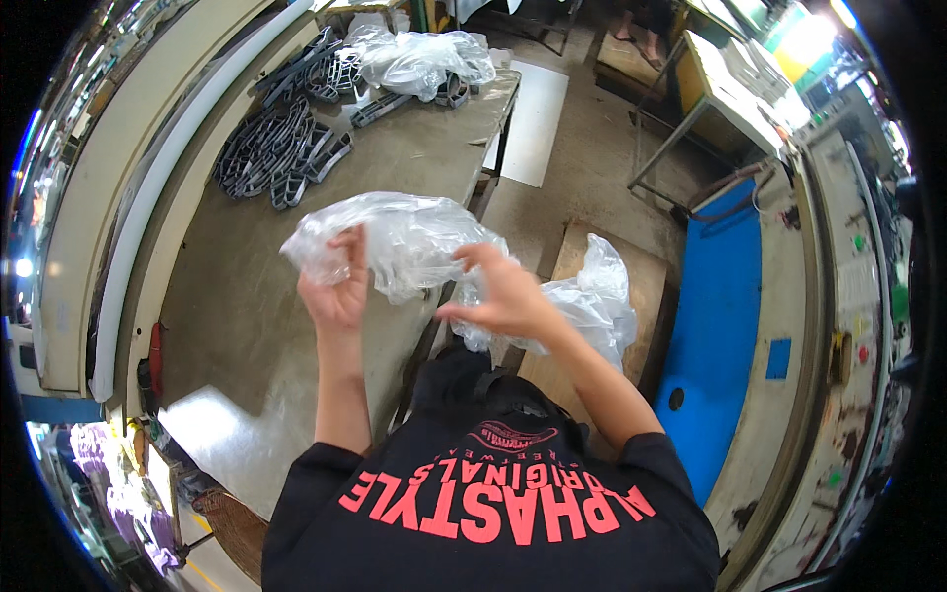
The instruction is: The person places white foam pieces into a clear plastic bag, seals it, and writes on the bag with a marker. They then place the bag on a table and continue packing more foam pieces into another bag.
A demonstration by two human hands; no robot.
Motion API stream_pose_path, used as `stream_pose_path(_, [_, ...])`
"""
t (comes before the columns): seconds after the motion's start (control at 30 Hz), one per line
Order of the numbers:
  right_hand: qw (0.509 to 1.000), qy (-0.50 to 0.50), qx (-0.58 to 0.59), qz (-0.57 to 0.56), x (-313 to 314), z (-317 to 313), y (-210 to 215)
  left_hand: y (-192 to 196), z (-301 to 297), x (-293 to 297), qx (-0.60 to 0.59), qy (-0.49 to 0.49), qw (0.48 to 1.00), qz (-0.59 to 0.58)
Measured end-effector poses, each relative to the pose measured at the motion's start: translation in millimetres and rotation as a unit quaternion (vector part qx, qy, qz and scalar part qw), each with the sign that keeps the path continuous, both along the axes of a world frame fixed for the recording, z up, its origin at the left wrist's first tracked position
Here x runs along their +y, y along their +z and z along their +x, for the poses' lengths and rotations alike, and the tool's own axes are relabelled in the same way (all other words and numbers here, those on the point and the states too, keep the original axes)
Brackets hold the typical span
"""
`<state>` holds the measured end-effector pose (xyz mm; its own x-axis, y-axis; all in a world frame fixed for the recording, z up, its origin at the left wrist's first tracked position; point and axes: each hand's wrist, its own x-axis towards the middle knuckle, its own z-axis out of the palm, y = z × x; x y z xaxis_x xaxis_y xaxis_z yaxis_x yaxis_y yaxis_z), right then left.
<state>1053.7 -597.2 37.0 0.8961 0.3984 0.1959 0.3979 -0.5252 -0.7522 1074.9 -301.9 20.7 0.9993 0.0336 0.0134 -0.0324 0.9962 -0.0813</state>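
Note:
A crumpled clear plastic bag (400,237) is held up in front of my chest, above the near edge of a long grey worktable (247,306). My left hand (340,291) grips the bag's left end between thumb and fingers. My right hand (503,291) pinches the bag's right side, and more clear plastic (597,296) hangs below and behind that hand. Both forearms rise from the lower edge, out of a black shirt with red lettering.
At the far end of the worktable lie several dark grey frame-shaped parts (281,153) and another heap of clear plastic (419,59). A wooden board (641,286) sits on the floor to the right, beside a blue panel (725,286). A metal-framed table (720,84) stands farther back.

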Motion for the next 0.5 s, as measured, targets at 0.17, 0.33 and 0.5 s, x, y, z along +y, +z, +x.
stream_pose_path(0.17, [0.973,0.018,0.041,-0.227,34.6,153.3,-66.6,-10.1,144.6,-31.5,-0.044,-0.051,0.997,0.038])
stream_pose_path(0.33, [0.986,-0.013,0.072,-0.147,-48.2,302.7,-82.0,2.8,273.2,42.2,-0.023,0.076,0.982,0.174])
stream_pose_path(0.5, [0.923,-0.027,0.236,0.303,-130.5,446.6,-53.4,21.5,359.7,40.5,0.066,0.351,0.783,0.509])
